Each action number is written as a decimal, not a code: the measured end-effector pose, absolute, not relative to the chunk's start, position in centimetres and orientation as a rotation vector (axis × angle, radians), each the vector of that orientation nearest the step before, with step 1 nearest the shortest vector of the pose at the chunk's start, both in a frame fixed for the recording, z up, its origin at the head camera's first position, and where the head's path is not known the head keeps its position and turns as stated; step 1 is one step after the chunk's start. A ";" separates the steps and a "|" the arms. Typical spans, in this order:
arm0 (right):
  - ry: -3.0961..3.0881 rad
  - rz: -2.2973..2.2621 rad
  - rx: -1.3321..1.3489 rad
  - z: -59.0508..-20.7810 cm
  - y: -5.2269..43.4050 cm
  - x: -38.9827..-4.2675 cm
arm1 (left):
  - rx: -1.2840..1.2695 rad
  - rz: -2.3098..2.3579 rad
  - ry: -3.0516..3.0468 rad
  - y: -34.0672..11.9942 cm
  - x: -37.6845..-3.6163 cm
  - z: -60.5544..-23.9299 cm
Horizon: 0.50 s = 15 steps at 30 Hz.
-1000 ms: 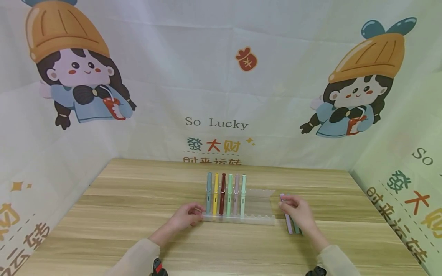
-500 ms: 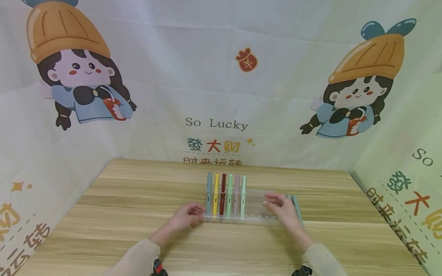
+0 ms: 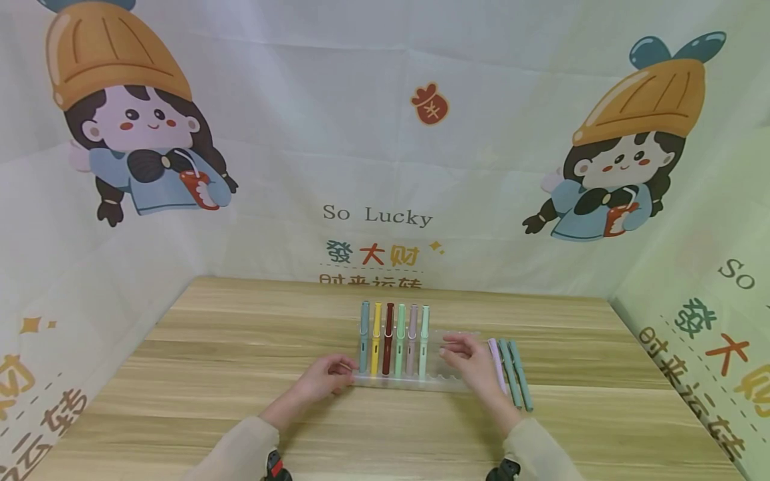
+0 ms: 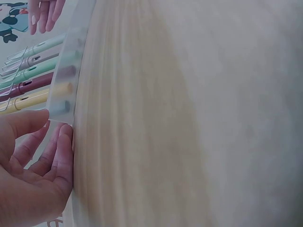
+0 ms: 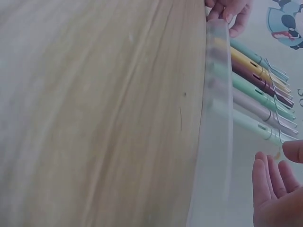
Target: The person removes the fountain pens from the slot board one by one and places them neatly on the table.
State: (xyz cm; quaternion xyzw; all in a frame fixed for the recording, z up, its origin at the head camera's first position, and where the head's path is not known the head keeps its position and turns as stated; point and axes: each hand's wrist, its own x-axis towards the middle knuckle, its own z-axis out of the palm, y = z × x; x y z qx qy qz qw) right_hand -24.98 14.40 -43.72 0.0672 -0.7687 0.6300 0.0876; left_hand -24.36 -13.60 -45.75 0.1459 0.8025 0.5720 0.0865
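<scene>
Left hand: the left hand lies low on the table at the left end of the rack, forearm running back toward the body in a beige sleeve. In the left wrist view its fingers are nearly straight, tips against the rack's end; it grips nothing.

Right hand: the right hand hangs over the bare right part of the rack, wrist toward the body. In the right wrist view its fingers are loosely extended and close together, holding nothing; whether they touch the rack I cannot tell.

Rack position: it sits mid-table between the two hands, the left hand at its left end and the right hand over its right portion.

Rack look: clear plastic, long and low, with a scalloped front edge and back edge.

Pens in rack: six pens lean side by side in the left part, touching or nearly so; from left they are teal, yellow, dark red, green, pale pink, mint. Their clips show in the right wrist view.

Loose pens: three loose pens lie flat on the table just right of the right hand, one lilac and two grey-green, roughly parallel.

Backdrop: printed cloth with cartoon figures stands behind and beside the table.
</scene>
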 end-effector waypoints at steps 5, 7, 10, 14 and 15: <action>-2.288 1.866 0.215 -43.9 13.7 -25.1 | 0.433 1.708 2.383 -13.8 -24.9 -46.6; -2.291 1.876 0.215 -44.0 13.4 -25.2 | 0.436 1.711 2.380 -13.8 -24.9 -46.6; -2.287 1.895 0.218 -44.2 13.1 -25.4 | 0.435 1.713 2.374 -13.8 -24.8 -46.5; -2.293 1.895 0.216 -44.4 12.7 -25.7 | 0.431 1.720 2.368 -13.8 -24.7 -46.4; -2.295 1.897 0.214 -44.4 12.6 -25.7 | 0.430 1.720 2.368 -13.8 -24.7 -46.3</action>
